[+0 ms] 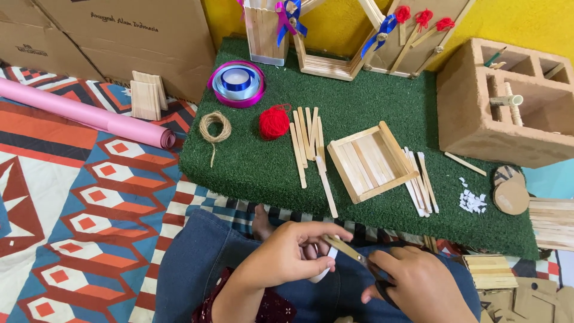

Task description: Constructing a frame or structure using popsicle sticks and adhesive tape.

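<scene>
My left hand (287, 251) pinches a small white piece (323, 272) over my lap. Black-handled scissors (359, 263) sit in my right hand (418, 284), their blades pointing up-left toward the white piece. Just beyond my hands, on the green turf mat (251, 161), lies a square tray made of wooden sticks (371, 160), with loose wooden sticks (308, 143) to its left and more sticks (421, 185) to its right.
A red yarn ball (274, 122), a twine coil (214, 128) and ribbon spools (237, 82) rest on the mat. White paper scraps (472, 200) lie near its right edge. A hollow brick block (508, 101) stands at right, a pink paper roll (84, 113) at left.
</scene>
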